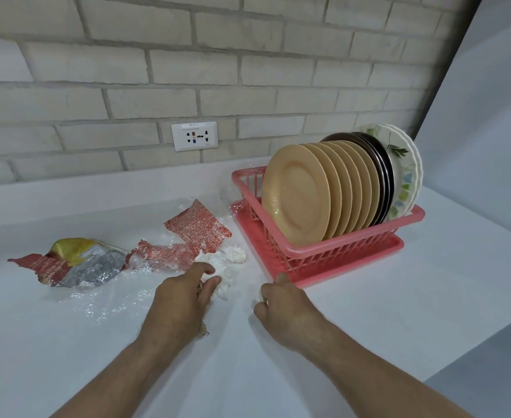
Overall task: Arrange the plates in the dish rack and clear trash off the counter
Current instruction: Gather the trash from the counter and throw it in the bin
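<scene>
- The two forearms come in from the bottom edge. The right hand (284,300) sits just before the dish rack, its fingers (263,289) curled in around a small white scrap (261,297), probably gathered so it need not be set down again.
- The left hand (184,294) lies palm-down on the edge of the tissue wad (233,257), forefinger and thumb reaching into it. A brownish bit shows beneath the palm, and I cannot tell whether the grip has closed.
- The trash lies on the table (429,282) left of the rack: red wrappers (200,227), a foil bag (79,260) and clear film (112,300), all yet to be cleared.
- The plates (296,194) stand on edge in one row, leaning back in the pink dish rack (323,251); that half looks done.
- A socket (194,136) sits in the brick wall behind.
</scene>
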Tool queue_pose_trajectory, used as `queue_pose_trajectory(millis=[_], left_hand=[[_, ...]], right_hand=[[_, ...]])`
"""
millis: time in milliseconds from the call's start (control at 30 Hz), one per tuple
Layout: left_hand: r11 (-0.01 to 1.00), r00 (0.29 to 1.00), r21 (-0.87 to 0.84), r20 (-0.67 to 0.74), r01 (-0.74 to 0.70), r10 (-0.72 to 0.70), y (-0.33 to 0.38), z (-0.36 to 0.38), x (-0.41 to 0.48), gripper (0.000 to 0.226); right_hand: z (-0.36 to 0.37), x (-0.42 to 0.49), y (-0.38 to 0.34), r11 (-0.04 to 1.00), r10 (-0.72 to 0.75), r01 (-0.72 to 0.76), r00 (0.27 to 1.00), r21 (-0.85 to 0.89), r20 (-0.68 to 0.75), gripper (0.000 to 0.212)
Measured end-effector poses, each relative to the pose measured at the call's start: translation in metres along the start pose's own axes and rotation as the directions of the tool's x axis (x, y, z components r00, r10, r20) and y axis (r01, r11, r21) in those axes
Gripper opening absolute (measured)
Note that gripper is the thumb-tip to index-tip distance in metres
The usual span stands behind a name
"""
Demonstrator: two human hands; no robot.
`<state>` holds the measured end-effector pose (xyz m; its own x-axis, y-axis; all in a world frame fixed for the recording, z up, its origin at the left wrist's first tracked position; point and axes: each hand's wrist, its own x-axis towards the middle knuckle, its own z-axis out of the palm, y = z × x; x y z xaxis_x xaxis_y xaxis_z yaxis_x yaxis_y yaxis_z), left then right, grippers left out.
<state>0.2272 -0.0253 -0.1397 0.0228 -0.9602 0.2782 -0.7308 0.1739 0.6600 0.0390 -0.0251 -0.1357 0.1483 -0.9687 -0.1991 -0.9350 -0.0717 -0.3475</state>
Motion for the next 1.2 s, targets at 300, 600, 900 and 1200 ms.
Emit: queue_pose_trajectory(millis=[300,600,900,1200], left_hand=[[0.982,0.984,0.054,0.017,-0.179,0.178,0.039,0.034,-0.014,0.037],[0.985,0.986,0.032,0.009,-0.169,0.169,0.119,0.081,-0.047,0.051],[0.979,0.986,0.117,-0.005,-0.168,0.169,0.209,0.128,-0.080,0.051],[0.973,0.983,0.146,-0.004,-0.179,0.182,0.255,0.142,-0.094,0.047]], right_hand=[[-0.030,-0.048,0.042,0.991,-0.003,-0.001,1.000,0.132,0.025,0.012],[-0.068,-0.092,0.138,0.930,0.019,-0.008,0.999,0.368,-0.026,0.018],[-0.105,-0.131,0.224,0.927,0.050,0.017,0.985,0.375,-0.167,0.060],[-0.117,-0.160,0.248,0.894,-0.012,0.118,0.971,0.432,-0.240,0.042]])
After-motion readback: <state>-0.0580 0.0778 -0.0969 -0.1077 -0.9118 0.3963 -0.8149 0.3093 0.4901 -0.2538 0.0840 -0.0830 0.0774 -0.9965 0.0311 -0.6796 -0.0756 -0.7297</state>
